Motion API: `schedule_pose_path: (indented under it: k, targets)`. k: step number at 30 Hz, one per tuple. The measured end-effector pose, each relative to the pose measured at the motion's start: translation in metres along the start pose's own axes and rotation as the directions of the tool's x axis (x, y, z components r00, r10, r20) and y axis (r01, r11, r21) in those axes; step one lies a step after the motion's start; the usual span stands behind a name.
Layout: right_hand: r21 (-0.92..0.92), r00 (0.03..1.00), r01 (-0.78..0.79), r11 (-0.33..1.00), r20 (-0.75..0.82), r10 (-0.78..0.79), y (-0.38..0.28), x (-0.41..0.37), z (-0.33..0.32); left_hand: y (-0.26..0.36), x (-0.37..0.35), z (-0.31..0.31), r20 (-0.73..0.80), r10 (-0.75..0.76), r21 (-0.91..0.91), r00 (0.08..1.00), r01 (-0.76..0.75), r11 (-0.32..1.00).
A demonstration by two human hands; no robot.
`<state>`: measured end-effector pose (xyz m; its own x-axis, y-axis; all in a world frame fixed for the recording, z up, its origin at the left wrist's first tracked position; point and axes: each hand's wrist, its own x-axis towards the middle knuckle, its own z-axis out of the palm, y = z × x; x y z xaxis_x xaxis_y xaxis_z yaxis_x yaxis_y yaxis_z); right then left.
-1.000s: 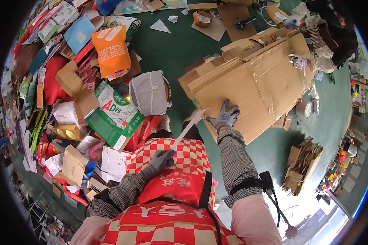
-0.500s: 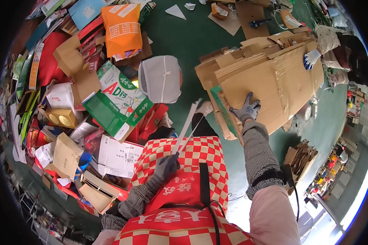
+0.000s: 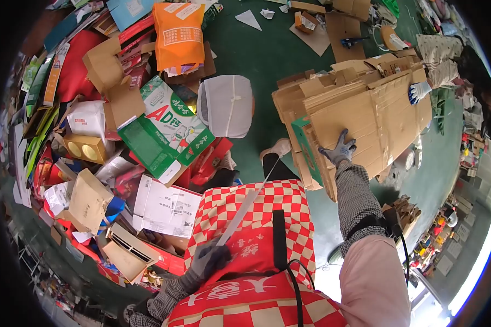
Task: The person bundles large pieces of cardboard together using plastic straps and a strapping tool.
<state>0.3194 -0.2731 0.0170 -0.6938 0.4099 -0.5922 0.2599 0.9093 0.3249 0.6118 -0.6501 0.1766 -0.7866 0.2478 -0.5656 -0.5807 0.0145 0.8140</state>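
My left hand (image 3: pixel 210 260), in a grey glove, is closed around a white strap (image 3: pixel 239 217) in front of my checkered apron. The strap slants up and away, thinning toward the cardboard side. With its gloved fingers spread, my right hand (image 3: pixel 339 149) lies on the near end of a thick stack of flattened cardboard (image 3: pixel 360 120). A green-printed carton edge (image 3: pixel 306 147) shows in the stack's left side. Whether the strap reaches the stack is too thin to make out.
Another person's gloved hand (image 3: pixel 420 92) rests on the stack's far end. A grey-covered stool (image 3: pixel 226 106) stands ahead. On the left lies a heap of boxes, including a green-and-white carton (image 3: pixel 166 131) and an orange bag (image 3: pixel 180 38). More cardboard (image 3: pixel 406 213) sits at right.
My left hand has drawn back toward my body with the strap, whose two visible lengths now appear as one line. My right hand stays on the stack. The whole view has shifted slightly.
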Motion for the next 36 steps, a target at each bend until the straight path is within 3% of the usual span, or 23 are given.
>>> schedule_pose_path:
  k: [2,3,6,12,15,18,20,21,22,24,26,28,30,31,32,35,36]
  targets:
    - [0.007,1.0,-0.011,1.0,0.006,0.011,-0.001,-0.002,-0.001,0.01,-0.026,-0.003,-0.003,0.148,0.151,0.989,-0.146,0.978]
    - [0.003,1.0,-0.024,1.0,0.015,0.024,-0.003,-0.004,-0.004,0.029,-0.041,0.004,-0.135,-0.085,0.049,0.987,0.093,0.994]
    - [0.02,0.998,-0.055,0.998,0.04,0.054,-0.005,-0.008,-0.012,0.103,0.03,0.022,-0.142,-0.09,0.127,0.986,0.108,0.986]
    - [0.113,0.992,-0.102,0.988,0.085,0.092,-0.009,-0.022,-0.031,0.137,-0.101,0.003,-0.184,-0.101,0.338,0.978,0.159,0.928]
    - [0.157,0.999,-0.025,0.987,-0.043,0.033,-0.002,-0.026,-0.035,0.177,-0.106,0.007,-0.185,-0.066,0.452,0.981,0.144,0.88]
    - [0.152,0.999,0.029,0.988,-0.022,-0.026,0.003,-0.023,-0.025,0.22,-0.073,0.016,-0.152,0.035,0.57,0.988,0.059,0.819]
    - [0.2,0.997,0.08,0.977,-0.019,-0.077,0.009,-0.023,-0.025,0.268,-0.021,0.049,-0.116,0.082,0.641,0.99,0.012,0.767]
    - [0.214,0.996,0.094,0.972,-0.009,-0.094,0.013,-0.028,-0.022,0.293,0.005,0.058,0.099,0.165,0.374,0.981,-0.19,0.908]
    - [0.235,0.992,0.124,0.964,-0.036,-0.119,0.017,-0.025,-0.013,0.32,0.042,0.071,0.281,0.299,0.029,0.912,-0.319,0.947]
    - [0.249,0.982,0.177,0.952,-0.115,-0.152,0.025,-0.025,-0.001,0.357,0.101,0.104,0.403,0.283,0.115,0.87,-0.355,0.928]
    - [0.278,0.959,0.252,0.927,-0.202,-0.2,0.035,-0.022,0.013,0.393,0.169,0.162,0.644,0.266,0.005,0.718,-0.351,0.936]
    - [0.336,0.935,0.323,0.885,-0.259,-0.243,0.047,-0.023,0.019,0.423,0.228,0.239,0.643,0.138,0.166,0.754,-0.312,0.935]
    - [0.465,0.929,0.365,0.807,-0.232,-0.287,0.064,-0.025,0.019,0.431,0.298,0.316,0.722,0.042,0.153,0.691,-0.218,0.964]
    - [0.544,0.908,0.401,0.737,-0.346,-0.238,0.067,-0.024,0.03,0.429,0.336,0.351,0.74,0.057,0.198,0.67,-0.298,0.934]
    - [0.571,0.907,0.41,0.711,-0.341,-0.249,0.072,-0.022,0.032,0.423,0.375,0.382,0.762,0.069,0.236,0.644,-0.376,0.896]
    - [0.632,0.88,0.452,0.629,-0.429,-0.202,0.077,-0.016,0.045,0.386,0.481,0.45,0.79,0.033,0.236,0.613,-0.353,0.906]
    - [0.643,0.858,0.481,0.596,-0.484,-0.171,0.078,-0.011,0.05,0.372,0.51,0.467,0.755,0.051,0.247,0.654,-0.355,0.901]
